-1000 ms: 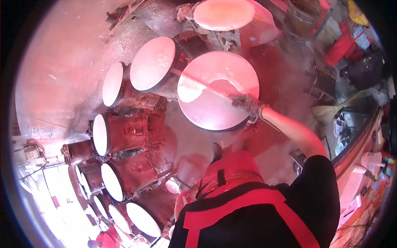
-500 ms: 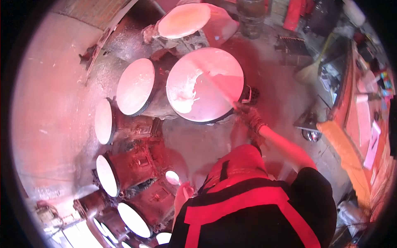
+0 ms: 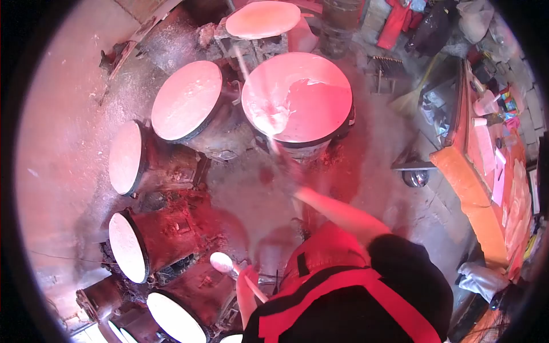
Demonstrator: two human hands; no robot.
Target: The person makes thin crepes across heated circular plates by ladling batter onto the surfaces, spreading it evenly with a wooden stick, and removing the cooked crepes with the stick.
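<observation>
My right hand (image 3: 289, 171), smeared by motion and seemingly gloved, is closed on one end of a long thin stick (image 3: 245, 66). The stick reaches across the left part of a round griddle (image 3: 323, 128) on a barrel-shaped stove. White batter (image 3: 269, 117) lies under and around the stick, with a ragged edge; a smoother, pinker area fills the right side of the griddle. Lower down, my left hand (image 3: 247, 280) is closed around the handle of a ladle (image 3: 222, 262). The ladle's pale bowl points left, apart from the griddles.
More round griddles on barrel stoves curve around the left, including one close by (image 3: 187, 100) and one at the back (image 3: 263, 20). A broom (image 3: 409, 103) leans at the right near a table with an orange cover (image 3: 472, 200). Cloths hang at the back right.
My right hand has swung left with the stick, which now crosses the griddle's left side. The ladle in my left hand has shifted slightly left and down. The whole view has moved a little.
</observation>
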